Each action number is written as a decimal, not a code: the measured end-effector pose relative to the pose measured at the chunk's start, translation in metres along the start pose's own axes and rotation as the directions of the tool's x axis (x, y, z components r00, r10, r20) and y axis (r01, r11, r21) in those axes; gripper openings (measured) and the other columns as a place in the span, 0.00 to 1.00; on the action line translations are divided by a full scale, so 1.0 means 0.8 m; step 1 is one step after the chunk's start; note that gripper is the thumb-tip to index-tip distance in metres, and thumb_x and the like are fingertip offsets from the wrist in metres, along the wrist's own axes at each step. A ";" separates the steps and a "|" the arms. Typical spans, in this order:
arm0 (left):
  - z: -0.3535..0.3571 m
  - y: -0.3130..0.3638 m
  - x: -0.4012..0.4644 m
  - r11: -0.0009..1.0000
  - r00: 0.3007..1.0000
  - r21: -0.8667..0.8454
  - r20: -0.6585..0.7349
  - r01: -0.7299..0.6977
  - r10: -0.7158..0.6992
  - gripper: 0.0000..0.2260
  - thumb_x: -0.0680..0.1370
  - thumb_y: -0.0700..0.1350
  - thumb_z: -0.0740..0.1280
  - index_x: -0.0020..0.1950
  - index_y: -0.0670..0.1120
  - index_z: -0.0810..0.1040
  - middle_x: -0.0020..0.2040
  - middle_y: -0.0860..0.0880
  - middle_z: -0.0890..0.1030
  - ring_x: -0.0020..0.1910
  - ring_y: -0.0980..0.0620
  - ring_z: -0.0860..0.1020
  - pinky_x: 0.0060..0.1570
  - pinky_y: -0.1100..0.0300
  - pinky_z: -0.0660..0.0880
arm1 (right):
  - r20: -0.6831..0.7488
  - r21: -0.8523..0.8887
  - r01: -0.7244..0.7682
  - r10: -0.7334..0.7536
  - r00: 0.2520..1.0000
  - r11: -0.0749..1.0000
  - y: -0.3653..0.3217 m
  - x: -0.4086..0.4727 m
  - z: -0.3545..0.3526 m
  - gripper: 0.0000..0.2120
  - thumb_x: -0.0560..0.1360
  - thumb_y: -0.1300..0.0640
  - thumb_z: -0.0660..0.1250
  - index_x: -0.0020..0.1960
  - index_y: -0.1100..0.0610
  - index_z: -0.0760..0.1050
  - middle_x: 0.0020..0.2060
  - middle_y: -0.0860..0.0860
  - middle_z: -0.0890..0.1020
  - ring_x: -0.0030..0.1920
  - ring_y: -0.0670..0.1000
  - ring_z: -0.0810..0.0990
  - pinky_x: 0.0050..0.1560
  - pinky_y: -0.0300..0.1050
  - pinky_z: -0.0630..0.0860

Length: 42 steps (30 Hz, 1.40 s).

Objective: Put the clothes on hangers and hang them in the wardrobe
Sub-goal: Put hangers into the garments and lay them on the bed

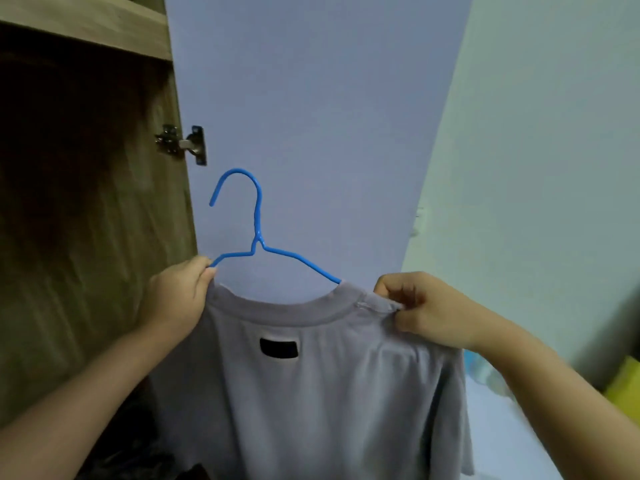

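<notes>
My left hand (176, 292) pinches the blue hanger (258, 237) and the shirt's shoulder, my right hand (420, 306) the other shoulder; the grey T-shirt (311, 393), light and limp, hangs before the open wardrobe (86, 202), best held at its shoulders.

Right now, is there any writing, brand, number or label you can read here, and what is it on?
None can be read.
Black neck label inside the grey T-shirt: shows no legible text.
Blue hanger, wardrobe door and hinge: no markings visible.
</notes>
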State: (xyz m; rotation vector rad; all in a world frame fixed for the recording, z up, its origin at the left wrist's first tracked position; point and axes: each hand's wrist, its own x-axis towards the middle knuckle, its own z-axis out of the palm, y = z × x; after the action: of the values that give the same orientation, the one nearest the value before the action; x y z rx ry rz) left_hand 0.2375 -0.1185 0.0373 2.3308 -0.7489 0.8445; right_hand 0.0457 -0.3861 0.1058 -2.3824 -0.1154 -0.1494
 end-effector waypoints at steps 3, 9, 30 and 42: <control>0.017 0.042 0.010 0.990 0.990 0.020 0.006 -0.143 0.143 0.19 0.75 0.50 0.52 0.34 0.38 0.73 0.27 0.40 0.76 0.26 0.38 0.76 0.28 0.58 0.65 | -0.156 -0.153 -0.141 0.117 0.981 0.978 0.014 -0.046 -0.018 0.04 0.65 0.60 0.60 0.36 0.55 0.73 0.31 0.45 0.75 0.32 0.41 0.70 0.37 0.37 0.69; 0.048 0.125 0.013 0.942 0.940 -0.027 0.059 -0.335 0.336 0.17 0.74 0.49 0.53 0.33 0.39 0.72 0.25 0.41 0.75 0.22 0.39 0.75 0.25 0.60 0.62 | -0.428 -0.263 -0.446 0.311 0.849 0.856 0.031 -0.135 -0.009 0.13 0.72 0.52 0.69 0.34 0.46 0.66 0.27 0.47 0.71 0.30 0.44 0.68 0.33 0.38 0.64; 0.089 0.516 -0.129 0.333 0.589 -0.834 0.012 -0.439 0.808 0.14 0.70 0.53 0.63 0.45 0.45 0.80 0.37 0.48 0.82 0.36 0.46 0.78 0.35 0.57 0.69 | -0.937 0.253 -0.727 0.350 -0.019 0.638 -0.010 -0.564 0.021 0.11 0.67 0.58 0.72 0.30 0.57 0.72 0.24 0.45 0.71 0.29 0.44 0.68 0.34 0.41 0.63; 0.064 0.768 -0.313 0.068 0.286 -0.913 -0.055 -0.402 0.957 0.08 0.74 0.47 0.69 0.37 0.44 0.78 0.31 0.48 0.79 0.33 0.47 0.75 0.32 0.58 0.67 | -0.905 0.422 -0.788 0.264 -0.335 0.447 -0.082 -0.840 0.049 0.14 0.67 0.62 0.73 0.28 0.54 0.71 0.24 0.46 0.72 0.29 0.43 0.69 0.30 0.35 0.63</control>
State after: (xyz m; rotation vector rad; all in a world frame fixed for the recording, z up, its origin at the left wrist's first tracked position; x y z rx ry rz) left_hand -0.3059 -0.5016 0.0121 1.0620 -2.2380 -0.1162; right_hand -0.6244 -0.3389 0.0271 -1.6799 2.0418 -1.4149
